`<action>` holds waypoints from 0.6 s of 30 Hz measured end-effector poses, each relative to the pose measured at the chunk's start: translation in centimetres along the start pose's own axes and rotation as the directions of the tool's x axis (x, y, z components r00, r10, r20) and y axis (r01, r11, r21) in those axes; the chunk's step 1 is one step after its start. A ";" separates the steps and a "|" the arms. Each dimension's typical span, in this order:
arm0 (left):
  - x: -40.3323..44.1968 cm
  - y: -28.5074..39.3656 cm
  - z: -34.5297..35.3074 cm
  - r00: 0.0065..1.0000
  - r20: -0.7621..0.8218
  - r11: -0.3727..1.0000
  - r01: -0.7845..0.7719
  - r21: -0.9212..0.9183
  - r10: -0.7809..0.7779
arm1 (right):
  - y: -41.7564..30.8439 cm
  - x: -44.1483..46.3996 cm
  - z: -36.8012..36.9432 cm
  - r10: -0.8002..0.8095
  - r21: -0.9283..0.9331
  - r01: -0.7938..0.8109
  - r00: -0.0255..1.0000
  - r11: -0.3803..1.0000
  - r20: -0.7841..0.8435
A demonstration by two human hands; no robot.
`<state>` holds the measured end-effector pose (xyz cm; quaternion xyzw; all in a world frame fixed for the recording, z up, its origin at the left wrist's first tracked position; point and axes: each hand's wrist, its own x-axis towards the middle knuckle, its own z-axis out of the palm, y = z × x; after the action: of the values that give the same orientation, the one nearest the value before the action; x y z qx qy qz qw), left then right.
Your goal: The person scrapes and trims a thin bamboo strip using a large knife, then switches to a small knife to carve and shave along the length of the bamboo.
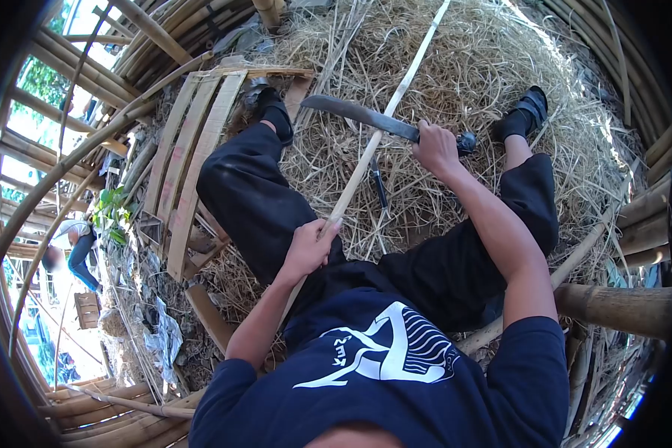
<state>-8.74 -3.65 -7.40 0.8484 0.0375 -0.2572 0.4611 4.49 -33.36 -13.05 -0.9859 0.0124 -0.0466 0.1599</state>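
My left hand [310, 248] is closed around a long pale bamboo strip [360, 170], which runs from beside my body up past the top of the view. In my right hand [435, 146] is the handle of a machete [358, 114]; its dark end [467, 142] sticks out on the far side of my fist. The long curved blade points left and lies across the strip, apparently touching it. Below the blade, a small dark-handled tool [380, 187] lies on the shavings between my legs; its exact kind is unclear.
Bamboo shavings [455, 67] cover the ground around my feet. A slatted wooden pallet [179, 160] stands left of my leg. Bamboo poles [620, 310] lie at the right, and a bamboo frame [75, 160] rises at the left. Beyond it, another person [78, 250] bends over.
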 end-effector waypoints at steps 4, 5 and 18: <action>0.3 -0.1 0.2 1.000 -0.012 1.000 -0.011 0.013 0.011 | 0.9 0.1 0.8 -0.105 -0.080 0.095 0.987 0.992 -0.121; 0.3 -0.1 0.3 1.000 -0.016 1.000 -0.014 0.021 0.014 | 1.1 0.2 1.0 -0.145 -0.126 0.125 0.974 0.984 -0.172; 0.4 -0.4 0.8 1.000 -0.005 1.000 -0.009 0.005 0.009 | 0.8 0.2 -0.2 -0.181 -0.188 0.137 0.954 0.973 -0.239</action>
<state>-8.85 -4.15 -8.30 0.8503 0.0341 -0.2531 0.4602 4.69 -34.21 -13.11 -0.9795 -0.0428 -0.1844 0.0686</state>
